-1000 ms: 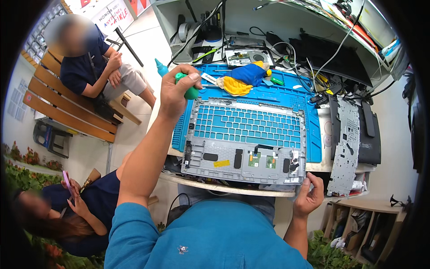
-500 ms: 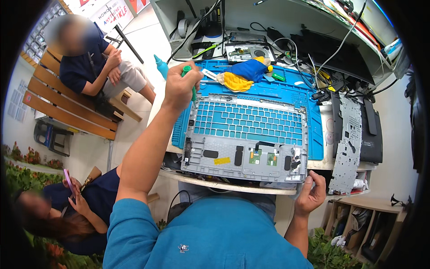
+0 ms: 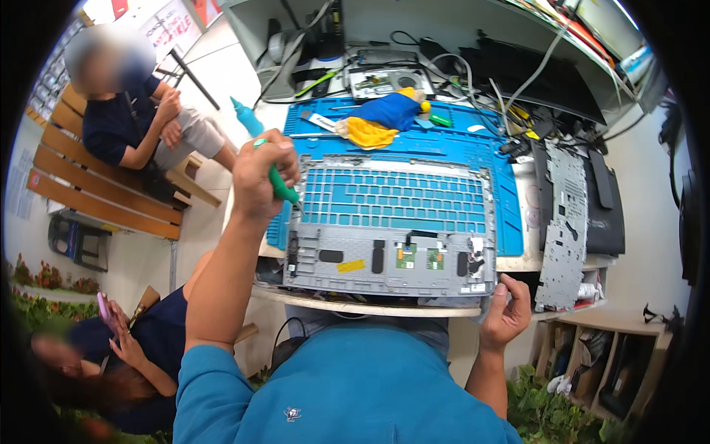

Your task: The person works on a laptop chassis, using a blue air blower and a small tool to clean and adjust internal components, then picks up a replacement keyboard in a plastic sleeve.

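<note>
Room above frame (image 3: pixel 359 249), cloth bundle (image 3: pixel 387 111) beyond

The left hand (image 3: pixel 260 177) grips; the right hand (image 3: pixel 506 317) curls loosely.

A slatted wooden bench (image 3: pixel 103 206) stands on pale floor (image 3: pixel 201 231) near greenery (image 3: pixel 44 302).

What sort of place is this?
Probably an electronics repair bench: a bare laptop frame on a blue work mat, and a green-handled tool in the left hand.
</note>
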Tool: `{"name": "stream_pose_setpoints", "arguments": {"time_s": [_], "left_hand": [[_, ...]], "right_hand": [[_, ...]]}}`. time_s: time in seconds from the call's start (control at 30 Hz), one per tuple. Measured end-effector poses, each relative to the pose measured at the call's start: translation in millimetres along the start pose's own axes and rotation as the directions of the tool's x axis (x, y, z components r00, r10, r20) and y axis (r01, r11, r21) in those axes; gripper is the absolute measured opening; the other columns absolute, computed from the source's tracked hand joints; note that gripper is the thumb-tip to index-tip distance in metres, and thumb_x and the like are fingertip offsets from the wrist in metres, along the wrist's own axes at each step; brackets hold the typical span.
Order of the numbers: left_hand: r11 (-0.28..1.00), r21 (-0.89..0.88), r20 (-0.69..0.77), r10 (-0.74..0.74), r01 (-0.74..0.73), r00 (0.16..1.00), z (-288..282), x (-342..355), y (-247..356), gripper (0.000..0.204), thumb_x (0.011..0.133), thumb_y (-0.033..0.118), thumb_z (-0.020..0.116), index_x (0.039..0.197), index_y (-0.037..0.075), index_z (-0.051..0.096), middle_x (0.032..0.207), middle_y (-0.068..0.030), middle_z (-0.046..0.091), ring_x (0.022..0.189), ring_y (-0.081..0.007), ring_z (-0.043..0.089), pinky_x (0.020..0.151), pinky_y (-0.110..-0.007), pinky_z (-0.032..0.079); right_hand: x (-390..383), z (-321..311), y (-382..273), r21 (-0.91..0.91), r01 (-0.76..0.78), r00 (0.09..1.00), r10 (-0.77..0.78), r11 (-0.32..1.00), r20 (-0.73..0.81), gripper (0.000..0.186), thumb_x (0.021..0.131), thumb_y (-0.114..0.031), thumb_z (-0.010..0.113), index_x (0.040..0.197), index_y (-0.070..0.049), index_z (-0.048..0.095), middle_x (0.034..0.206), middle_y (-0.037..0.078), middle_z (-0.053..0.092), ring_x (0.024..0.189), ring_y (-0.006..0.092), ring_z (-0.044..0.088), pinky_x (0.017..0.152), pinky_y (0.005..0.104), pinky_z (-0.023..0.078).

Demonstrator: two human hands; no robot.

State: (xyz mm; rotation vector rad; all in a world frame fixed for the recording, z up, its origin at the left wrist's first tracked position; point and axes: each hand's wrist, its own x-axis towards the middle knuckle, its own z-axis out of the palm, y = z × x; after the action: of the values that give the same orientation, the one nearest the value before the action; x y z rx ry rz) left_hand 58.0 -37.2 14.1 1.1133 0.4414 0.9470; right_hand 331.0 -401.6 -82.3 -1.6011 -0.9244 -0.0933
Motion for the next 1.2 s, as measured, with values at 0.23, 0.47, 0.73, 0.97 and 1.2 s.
{"name": "stream_pose_setpoints", "arguments": {"time_s": [0.23, 0.47, 0.73, 0.97, 1.2], "left_hand": [[0.999, 0.009, 0.279, 0.034, -0.039, 0.96, 34, 3, -19, 0.027, 0.101, 0.018, 0.058, 0.08, 0.012, 0.043, 0.076, -0.002, 0.045, 0.065, -0.012, 0.039, 0.062, -0.03, 0.038], [0.989, -0.029, 0.238, 0.145, -0.142, 0.96, 125, 27, -50, 0.025, 0.101, 0.019, 0.059, 0.08, 0.011, 0.048, 0.075, -0.0027, 0.045, 0.065, -0.0137, 0.044, 0.064, -0.033, 0.045], [0.992, -0.109, 0.38, 0.104, -0.067, 0.919, 214, 60, -100, 0.024, 0.098, 0.014, 0.068, 0.082, 0.007, 0.052, 0.072, -0.0036, 0.047, 0.061, -0.0139, 0.045, 0.059, -0.032, 0.042], [0.865, 0.225, 0.571, 0.256, -0.448, 0.78, 247, 108, -114, 0.024, 0.09, 0.008, 0.064, 0.07, 0.004, 0.052, 0.066, -0.0046, 0.055, 0.061, -0.0114, 0.047, 0.058, -0.03, 0.039], [0.963, 0.098, 0.504, 0.169, -0.251, 0.847, 246, 139, -108, 0.027, 0.094, 0.014, 0.073, 0.072, 0.005, 0.059, 0.065, 0.0003, 0.057, 0.061, -0.0071, 0.053, 0.056, -0.026, 0.042]], "right_hand": [[6, 3, -3, 0.012, 0.004, 1.0, -0.004, 1.0, -0.022, 0.019, 0.097, 0.01, 0.068, 0.113, 0.005, 0.076, 0.094, 0.011, 0.07, 0.085, 0.0196, 0.065, 0.08, 0.0305, 0.052], [4, 1, 0, 0.032, -0.005, 1.0, 0.006, 0.999, -0.027, 0.019, 0.096, 0.008, 0.07, 0.114, 0.004, 0.077, 0.098, 0.012, 0.074, 0.086, 0.0197, 0.068, 0.081, 0.0302, 0.054], [7, 1, 0, 0.03, -0.015, 1.0, 0.015, 0.999, -0.005, 0.02, 0.094, 0.008, 0.072, 0.112, 0.001, 0.078, 0.098, 0.013, 0.076, 0.083, 0.0223, 0.071, 0.077, 0.0313, 0.055], [10, -2, 0, 0.047, -0.007, 1.0, 0.008, 0.999, -0.007, 0.021, 0.092, 0.01, 0.073, 0.112, 0.002, 0.078, 0.095, 0.013, 0.075, 0.08, 0.0223, 0.068, 0.074, 0.0321, 0.054], [9, -3, 2, 0.056, -0.011, 1.0, 0.012, 0.998, -0.006, 0.022, 0.092, 0.01, 0.073, 0.112, 0.002, 0.078, 0.093, 0.012, 0.074, 0.079, 0.0219, 0.067, 0.073, 0.0322, 0.053]]}}
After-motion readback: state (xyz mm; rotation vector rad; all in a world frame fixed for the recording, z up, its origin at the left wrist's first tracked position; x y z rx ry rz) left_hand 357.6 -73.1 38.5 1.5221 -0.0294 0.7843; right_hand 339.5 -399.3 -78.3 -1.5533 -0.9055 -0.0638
